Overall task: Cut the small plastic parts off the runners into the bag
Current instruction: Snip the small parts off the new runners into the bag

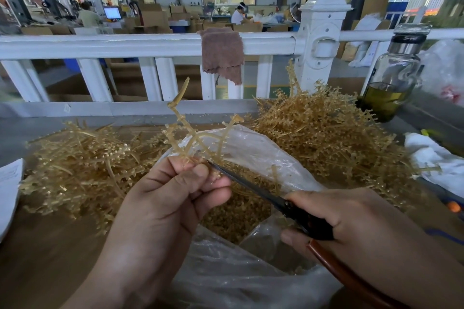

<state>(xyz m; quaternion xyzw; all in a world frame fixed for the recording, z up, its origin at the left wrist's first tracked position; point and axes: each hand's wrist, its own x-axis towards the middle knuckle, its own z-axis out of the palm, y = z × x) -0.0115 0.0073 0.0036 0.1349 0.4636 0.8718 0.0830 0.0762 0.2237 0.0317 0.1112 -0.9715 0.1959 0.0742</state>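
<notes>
**Table** (50,246): brown top, grey band along the far edge. Lying on it, left to right:

- Sheet of white paper (7,195), at the left edge and partly out of view.
- Left heap of runners (82,165): tan plastic, loose and tangled.
- Clear plastic bag (253,150), centre, mouth open, with small tan parts (238,211) inside.
- Right heap of runners (326,138): taller, just beside the bag and behind it.
- Glass bottle (391,78), upright at the far right, with yellow-green liquid in its lower part.
- Crumpled white material (431,160), possibly cloth or plastic wrap, near the right edge.
- Small orange item (454,207), too blurred to identify.
</notes>
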